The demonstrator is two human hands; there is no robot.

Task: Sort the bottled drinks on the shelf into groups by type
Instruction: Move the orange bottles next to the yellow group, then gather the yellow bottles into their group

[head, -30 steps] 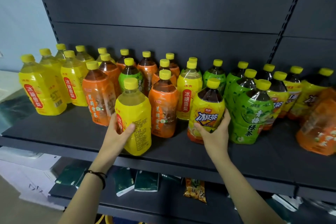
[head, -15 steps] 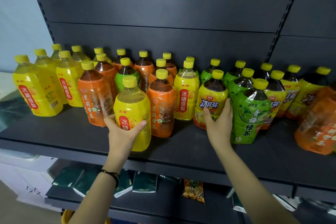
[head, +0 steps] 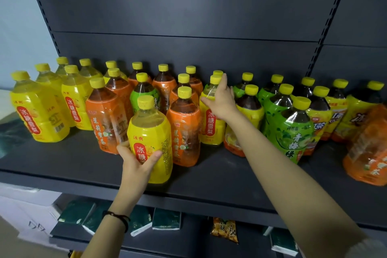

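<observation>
Left hand (head: 137, 163) wrapped around front yellow bottle (head: 150, 140) near shelf (head: 62, 165) edge; right hand (head: 222, 99), fingers spread, against shoulder of second yellow bottle (head: 211, 119) farther back.

left hand (head: 137, 163) grips front yellow bottle (head: 150, 140) | right hand (head: 222, 98) touches rear yellow bottle (head: 211, 119)

The bottle in my left hand (head: 136, 163) stood at the shelf's (head: 62, 165) front edge, the other bottles (head: 184, 123) behind it, my right hand (head: 222, 100) farther back among them.
</observation>
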